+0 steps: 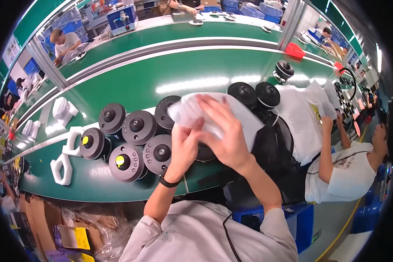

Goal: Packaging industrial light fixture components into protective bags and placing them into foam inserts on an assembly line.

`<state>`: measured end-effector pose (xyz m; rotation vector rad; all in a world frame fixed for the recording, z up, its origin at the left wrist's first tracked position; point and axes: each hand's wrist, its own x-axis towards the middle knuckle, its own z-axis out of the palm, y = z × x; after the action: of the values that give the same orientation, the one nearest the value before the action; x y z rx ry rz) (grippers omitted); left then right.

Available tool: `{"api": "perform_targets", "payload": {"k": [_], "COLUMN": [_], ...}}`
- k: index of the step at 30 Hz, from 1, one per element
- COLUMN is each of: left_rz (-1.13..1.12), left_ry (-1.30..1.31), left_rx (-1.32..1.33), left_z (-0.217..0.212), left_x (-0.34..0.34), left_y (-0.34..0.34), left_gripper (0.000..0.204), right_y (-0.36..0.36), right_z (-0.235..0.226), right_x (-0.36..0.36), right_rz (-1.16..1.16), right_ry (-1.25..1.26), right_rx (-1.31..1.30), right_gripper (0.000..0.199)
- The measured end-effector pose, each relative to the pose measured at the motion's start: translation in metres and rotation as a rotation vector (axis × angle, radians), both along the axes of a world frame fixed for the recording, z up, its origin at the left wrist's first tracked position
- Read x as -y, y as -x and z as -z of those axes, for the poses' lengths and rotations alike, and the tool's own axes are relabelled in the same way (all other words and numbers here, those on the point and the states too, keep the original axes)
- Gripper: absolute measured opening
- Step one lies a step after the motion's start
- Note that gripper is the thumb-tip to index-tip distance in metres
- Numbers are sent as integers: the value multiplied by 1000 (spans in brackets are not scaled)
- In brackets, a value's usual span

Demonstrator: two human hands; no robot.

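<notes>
A translucent white plastic bag [244,120] is held up in front of me, over the bench. My left hand [187,142] is closed on its near left edge; a black band circles that wrist. My right hand [225,135] lies over the bag with fingers extended across it, its thumb close to my left hand. Whether anything is inside the bag cannot be made out. Just left of my hands stand several round dark grey units with central knobs, such as this one [139,126]; two knobs, including the one on this unit [125,162], carry yellow stickers.
White foam frames [62,169] lie at the left, near wrapped white items [63,109] on the green belt [131,83]. Black domed units [267,94] stand at the right, beside stacked white bags [294,118]. A co-worker [340,174] handles a bag there. Cardboard and clear plastic [105,236] sit below left.
</notes>
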<state>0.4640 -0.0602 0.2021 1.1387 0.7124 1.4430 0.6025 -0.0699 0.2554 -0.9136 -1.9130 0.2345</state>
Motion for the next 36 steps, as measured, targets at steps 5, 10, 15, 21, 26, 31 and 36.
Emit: {"api": "perform_targets", "payload": {"k": [5, 10, 15, 21, 26, 31, 36], "left_rz": [-6, 86, 339, 87, -170, -174, -433], "left_ry": [64, -34, 14, 51, -45, 126, 170], "left_rx": [-37, -350, -405, -435, -510, -222, -243], "left_z": [7, -4, -18, -18, -9, 19, 26], "left_x": [-7, 7, 17, 43, 62, 70, 99], "left_y": [23, 55, 87, 121, 141, 159, 198], "left_gripper": [27, 30, 26, 16, 9, 10, 9], "right_y": [6, 7, -12, 21, 31, 45, 41], "right_z": [24, 26, 28, 29, 21, 22, 31], "right_x": [21, 19, 30, 22, 16, 16, 10], "right_rz": [166, -151, -78, -172, -343, -322, -491], "right_ry": [28, 369, 604, 649, 812, 906, 1005], "right_rx": [-34, -148, -120, -577, -406, -294, -701], "right_gripper": [47, 12, 16, 23, 7, 27, 9]}}
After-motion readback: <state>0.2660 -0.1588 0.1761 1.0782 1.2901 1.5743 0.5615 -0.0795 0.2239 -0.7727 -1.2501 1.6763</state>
